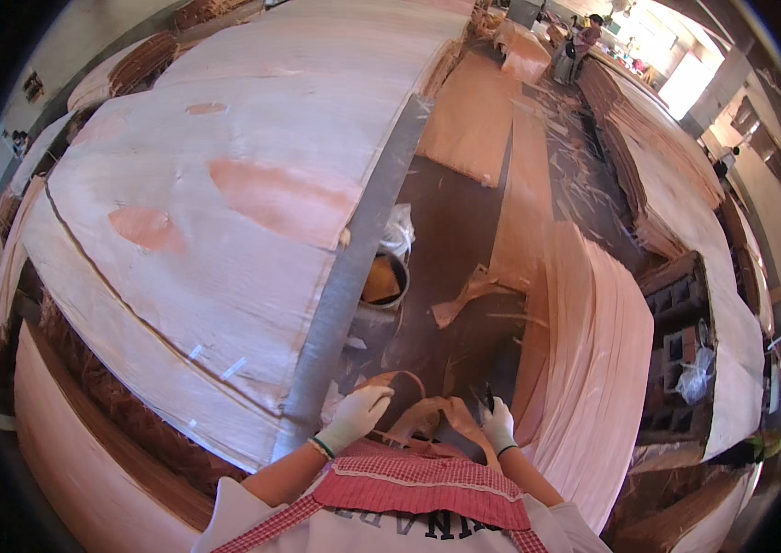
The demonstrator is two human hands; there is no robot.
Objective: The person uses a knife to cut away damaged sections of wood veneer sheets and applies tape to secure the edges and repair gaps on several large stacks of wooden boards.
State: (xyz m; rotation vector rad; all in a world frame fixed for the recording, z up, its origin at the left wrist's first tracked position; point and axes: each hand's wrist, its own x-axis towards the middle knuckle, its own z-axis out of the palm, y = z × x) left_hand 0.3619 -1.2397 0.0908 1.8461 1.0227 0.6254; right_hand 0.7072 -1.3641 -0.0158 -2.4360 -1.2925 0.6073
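Note:
My left hand [358, 417], in a white glove, is closed at the near edge of the wide veneer sheet. A thin orange strip of veneer [402, 375] curls out from its fingers. To the right, my gloved right hand [498, 424] is closed round a small dark tool [489, 397], whose kind I cannot make out. Between the hands, loose bent veneer strips [432, 410] lie against my red checked apron [427, 484]. The large pale veneer sheet [252, 286] covers the stack on my left, with tape pieces and orange patches on it.
A grey metal strip [331, 304] runs along the stack's edge. Beside it stands a bucket [390, 281] with a plastic bag [398, 230]. A leaning veneer pile [593, 341] rises at right, and scraps litter the floor [584, 175]. A person [578, 48] stands far off.

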